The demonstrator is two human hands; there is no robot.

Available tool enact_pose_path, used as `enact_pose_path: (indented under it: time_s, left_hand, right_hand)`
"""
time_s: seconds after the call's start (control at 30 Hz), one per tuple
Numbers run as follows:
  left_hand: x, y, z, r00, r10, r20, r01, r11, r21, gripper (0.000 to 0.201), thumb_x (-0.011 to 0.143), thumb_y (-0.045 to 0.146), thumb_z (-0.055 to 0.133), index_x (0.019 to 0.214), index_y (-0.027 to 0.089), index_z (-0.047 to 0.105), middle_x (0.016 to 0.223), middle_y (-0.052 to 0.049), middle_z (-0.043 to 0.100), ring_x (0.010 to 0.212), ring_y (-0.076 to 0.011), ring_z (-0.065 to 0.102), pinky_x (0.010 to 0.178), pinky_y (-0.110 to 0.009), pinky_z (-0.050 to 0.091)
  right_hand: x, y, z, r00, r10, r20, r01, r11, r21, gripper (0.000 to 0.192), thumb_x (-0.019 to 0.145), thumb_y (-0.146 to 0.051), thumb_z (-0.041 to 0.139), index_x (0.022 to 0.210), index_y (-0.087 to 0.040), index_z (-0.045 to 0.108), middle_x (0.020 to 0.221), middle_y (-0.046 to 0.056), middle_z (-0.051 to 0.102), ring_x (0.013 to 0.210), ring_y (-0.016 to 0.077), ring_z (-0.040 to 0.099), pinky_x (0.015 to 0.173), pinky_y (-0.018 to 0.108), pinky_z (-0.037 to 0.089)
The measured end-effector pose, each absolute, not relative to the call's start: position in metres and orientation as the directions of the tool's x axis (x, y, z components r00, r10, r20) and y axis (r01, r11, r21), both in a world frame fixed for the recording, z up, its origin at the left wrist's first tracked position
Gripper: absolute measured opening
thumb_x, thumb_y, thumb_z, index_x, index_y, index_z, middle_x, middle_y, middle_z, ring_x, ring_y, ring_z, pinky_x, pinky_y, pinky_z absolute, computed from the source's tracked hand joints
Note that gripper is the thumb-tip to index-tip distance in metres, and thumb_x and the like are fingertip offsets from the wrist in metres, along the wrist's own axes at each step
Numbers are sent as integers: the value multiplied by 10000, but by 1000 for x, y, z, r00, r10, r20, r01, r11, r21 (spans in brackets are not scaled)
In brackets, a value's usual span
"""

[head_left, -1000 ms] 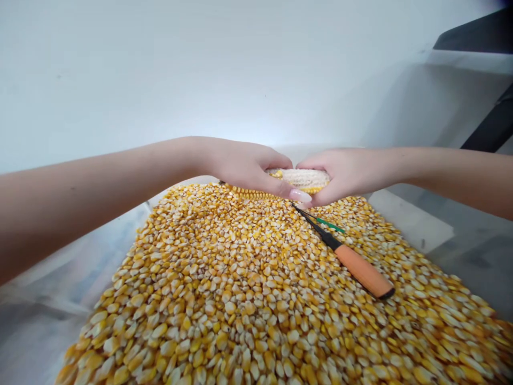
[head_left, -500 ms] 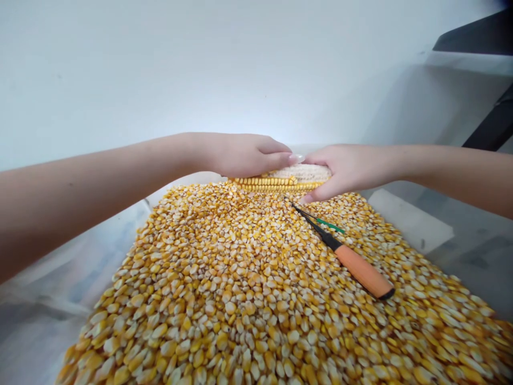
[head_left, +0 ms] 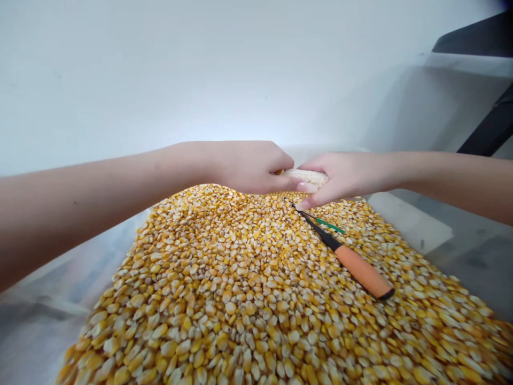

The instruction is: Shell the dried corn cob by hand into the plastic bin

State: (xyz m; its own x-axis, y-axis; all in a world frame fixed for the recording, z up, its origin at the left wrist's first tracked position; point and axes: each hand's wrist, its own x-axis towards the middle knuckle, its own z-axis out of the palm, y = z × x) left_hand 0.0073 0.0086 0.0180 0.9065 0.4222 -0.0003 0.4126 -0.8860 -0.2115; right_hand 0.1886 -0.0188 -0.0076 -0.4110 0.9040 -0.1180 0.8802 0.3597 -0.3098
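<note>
**Fingers wrapped on a corn cob over the kernel heap**

Head view: I see the fingers (head_left: 280, 184) of my left hand (head_left: 248, 167) curled tight around a corn cob (head_left: 306, 176), while my right hand (head_left: 344, 175) clamps its other end. The two-ended grip seems meant to steady it for twisting. Its long axis runs sideways, hand to hand. Just below my fingers lie loose kernels (head_left: 240, 289); an orange-handled tool (head_left: 352, 266) rests beside my right fingertips.

A plain white wall (head_left: 160, 69) rises beyond the hands, evenly lit; a dark slanted frame (head_left: 487, 125) stands far right.
</note>
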Motion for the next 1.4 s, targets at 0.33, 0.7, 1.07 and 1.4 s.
enact_pose_path:
  time_s: [0.33, 0.7, 1.07, 1.4]
  left_hand:
    - [10, 5, 17, 905, 424, 21, 416, -875, -246, 518, 819, 473, 170, 864, 146, 569, 712, -40, 569, 619, -132, 490, 640, -259, 337]
    - [6, 10, 20, 900, 436, -16, 432, -895, -115, 498, 756, 564, 277, 902, 164, 534, 757, -22, 576, 652, -128, 494, 594, -232, 343]
    - [5, 14, 18, 894, 448, 5, 445, -886, -131, 471, 778, 524, 244, 886, 161, 524, 734, -18, 549, 676, -138, 496, 647, -246, 351]
    - [2, 19, 21, 888, 457, 41, 459, -886, -70, 522, 745, 548, 281, 1099, 190, 419, 824, -30, 557, 737, -148, 494, 659, -242, 371]
  right_hand:
    - [191, -17, -8, -434, 897, -77, 882, 406, -239, 498, 627, -571, 541, 982, -222, 519, 599, -9, 482, 474, 111, 422, 407, 239, 306]
    - [192, -15, -7, -441, 896, -60, 882, 420, -215, 408, 617, -557, 559, 821, -205, 522, 643, 3, 506, 532, 123, 455, 438, 240, 323]
    - [193, -15, -5, -433, 901, 14, 889, 430, -156, 334, 644, -489, 567, 767, -186, 501, 626, -7, 505, 513, 109, 446, 426, 229, 303]
    - [193, -14, -4, -443, 895, 51, 888, 446, -108, 330, 622, -423, 595, 846, -188, 534, 730, 15, 557, 615, 154, 499, 489, 252, 345]
